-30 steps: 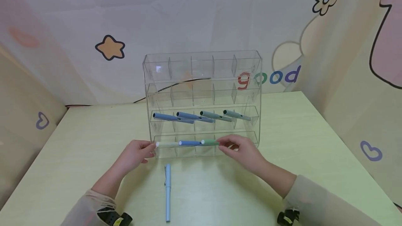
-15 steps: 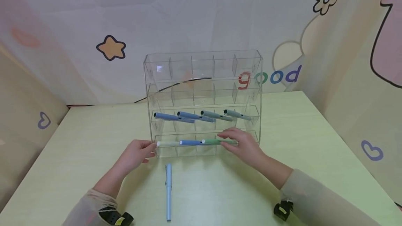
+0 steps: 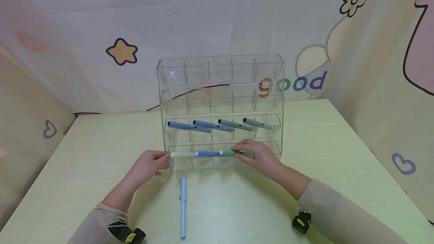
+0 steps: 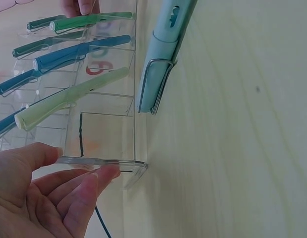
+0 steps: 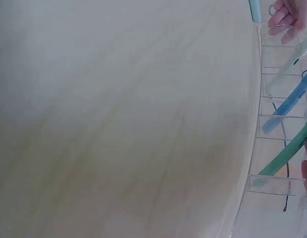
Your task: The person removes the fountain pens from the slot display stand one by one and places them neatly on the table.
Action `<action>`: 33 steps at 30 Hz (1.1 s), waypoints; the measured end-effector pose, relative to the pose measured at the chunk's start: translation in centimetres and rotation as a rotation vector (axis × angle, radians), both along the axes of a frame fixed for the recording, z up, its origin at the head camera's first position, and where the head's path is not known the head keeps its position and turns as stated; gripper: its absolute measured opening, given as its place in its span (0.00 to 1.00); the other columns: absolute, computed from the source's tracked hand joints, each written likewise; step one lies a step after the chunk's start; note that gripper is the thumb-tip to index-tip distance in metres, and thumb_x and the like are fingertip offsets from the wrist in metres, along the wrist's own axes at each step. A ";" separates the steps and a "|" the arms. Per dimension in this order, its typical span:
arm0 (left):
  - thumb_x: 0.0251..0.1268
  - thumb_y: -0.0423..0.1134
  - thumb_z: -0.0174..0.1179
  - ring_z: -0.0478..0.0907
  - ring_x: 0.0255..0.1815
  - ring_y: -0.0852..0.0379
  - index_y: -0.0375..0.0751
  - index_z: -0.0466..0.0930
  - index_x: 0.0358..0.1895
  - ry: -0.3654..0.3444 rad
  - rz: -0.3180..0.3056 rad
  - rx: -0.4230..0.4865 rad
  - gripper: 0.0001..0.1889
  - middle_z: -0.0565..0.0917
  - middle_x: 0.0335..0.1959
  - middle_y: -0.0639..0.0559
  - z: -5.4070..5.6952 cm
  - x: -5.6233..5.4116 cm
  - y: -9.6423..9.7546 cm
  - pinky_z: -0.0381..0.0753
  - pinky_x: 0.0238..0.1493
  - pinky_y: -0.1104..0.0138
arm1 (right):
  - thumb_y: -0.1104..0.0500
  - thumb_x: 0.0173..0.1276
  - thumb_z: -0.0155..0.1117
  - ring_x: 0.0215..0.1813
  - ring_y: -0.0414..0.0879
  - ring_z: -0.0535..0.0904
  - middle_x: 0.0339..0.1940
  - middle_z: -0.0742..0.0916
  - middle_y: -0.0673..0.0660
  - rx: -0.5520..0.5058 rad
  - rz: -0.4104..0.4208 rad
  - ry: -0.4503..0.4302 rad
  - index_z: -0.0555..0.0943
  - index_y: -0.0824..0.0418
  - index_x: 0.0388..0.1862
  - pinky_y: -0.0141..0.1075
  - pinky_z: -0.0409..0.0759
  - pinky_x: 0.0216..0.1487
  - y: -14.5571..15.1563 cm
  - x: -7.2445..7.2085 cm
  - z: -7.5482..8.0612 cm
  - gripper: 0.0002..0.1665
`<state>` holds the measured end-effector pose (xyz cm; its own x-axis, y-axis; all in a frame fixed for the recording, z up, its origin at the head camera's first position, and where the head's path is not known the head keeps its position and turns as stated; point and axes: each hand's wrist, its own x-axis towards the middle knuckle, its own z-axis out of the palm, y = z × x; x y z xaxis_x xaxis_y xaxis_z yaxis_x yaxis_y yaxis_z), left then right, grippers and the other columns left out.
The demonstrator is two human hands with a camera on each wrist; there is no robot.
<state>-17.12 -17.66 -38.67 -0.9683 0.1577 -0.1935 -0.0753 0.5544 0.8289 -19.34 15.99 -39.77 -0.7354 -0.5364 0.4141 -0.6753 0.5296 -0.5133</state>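
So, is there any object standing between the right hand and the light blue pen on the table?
No, nothing visible: in the head view, only tabletop shows between the right hand, which pinches the green pen, and the light blue pen. The left hand is on that pen's other side, holding the clear rack.

Head view: part of green pen (image 3: 227,152) hidden by fingers of right hand (image 3: 255,155); both sleeves (image 3: 342,214) cut off by bottom edge. Left wrist view: light blue pen (image 4: 160,59) cut off by top edge, left hand (image 4: 59,198) by left. Right wrist view: clear rack (image 5: 277,186), blue pen (image 5: 288,106) cut off by right edge.
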 end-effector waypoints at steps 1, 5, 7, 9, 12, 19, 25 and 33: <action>0.70 0.40 0.49 0.80 0.46 0.45 0.25 0.75 0.53 0.002 -0.003 0.000 0.20 0.80 0.47 0.34 0.0 -0.1 0.0 0.82 0.38 0.60 | 0.64 0.60 0.67 0.46 0.47 0.81 0.44 0.85 0.54 0.004 0.002 0.005 0.84 0.62 0.45 0.38 0.80 0.44 0.0 -0.1 0.0 0.13; 0.71 0.40 0.49 0.80 0.46 0.44 0.25 0.75 0.53 0.002 -0.001 0.001 0.20 0.79 0.48 0.33 -0.2 -0.1 -0.1 0.82 0.38 0.60 | 0.64 0.61 0.66 0.47 0.48 0.81 0.45 0.85 0.54 0.024 0.004 -0.002 0.84 0.62 0.46 0.38 0.80 0.45 -0.1 -0.2 -0.1 0.14; 0.71 0.40 0.49 0.80 0.46 0.44 0.25 0.75 0.53 0.000 0.001 0.002 0.20 0.79 0.48 0.33 -0.3 -0.1 -0.2 0.82 0.38 0.60 | 0.63 0.61 0.66 0.47 0.48 0.81 0.45 0.85 0.54 0.035 0.005 -0.008 0.84 0.61 0.47 0.38 0.80 0.45 -0.2 -0.2 -0.1 0.14; 0.70 0.40 0.49 0.81 0.46 0.44 0.25 0.75 0.53 -0.003 0.008 0.003 0.19 0.80 0.48 0.33 -0.3 -0.1 -0.2 0.82 0.38 0.60 | 0.63 0.61 0.66 0.47 0.48 0.81 0.45 0.85 0.54 0.041 0.004 -0.007 0.84 0.61 0.46 0.38 0.80 0.45 -0.2 -0.2 -0.1 0.14; 0.70 0.40 0.49 0.81 0.45 0.45 0.25 0.76 0.53 -0.001 0.009 0.002 0.19 0.80 0.47 0.34 -0.3 0.0 -0.2 0.82 0.38 0.60 | 0.64 0.60 0.67 0.47 0.47 0.81 0.44 0.85 0.54 0.038 0.003 0.007 0.84 0.60 0.46 0.37 0.80 0.45 -0.3 -0.2 -0.2 0.14; 0.70 0.40 0.50 0.81 0.44 0.45 0.25 0.76 0.52 0.001 0.008 0.001 0.19 0.81 0.45 0.35 -0.1 0.1 -0.1 0.82 0.37 0.61 | 0.65 0.57 0.69 0.41 0.45 0.82 0.40 0.86 0.54 -0.008 0.019 0.120 0.84 0.62 0.43 0.35 0.81 0.40 -0.4 -0.2 -0.4 0.13; 0.70 0.39 0.50 0.81 0.45 0.45 0.25 0.76 0.51 0.006 0.005 -0.001 0.18 0.81 0.46 0.34 -0.1 0.2 0.0 0.82 0.37 0.59 | 0.67 0.54 0.70 0.38 0.43 0.83 0.36 0.86 0.53 -0.075 0.036 0.200 0.83 0.63 0.41 0.38 0.82 0.37 -0.4 -0.4 -0.4 0.13; 0.70 0.40 0.50 0.81 0.43 0.46 0.26 0.77 0.51 0.002 0.016 -0.003 0.19 0.81 0.44 0.36 -0.2 -0.1 0.1 0.82 0.36 0.60 | 0.69 0.50 0.72 0.39 0.45 0.83 0.36 0.86 0.53 -0.135 0.042 0.288 0.82 0.64 0.38 0.38 0.82 0.38 -0.3 -0.6 0.2 0.14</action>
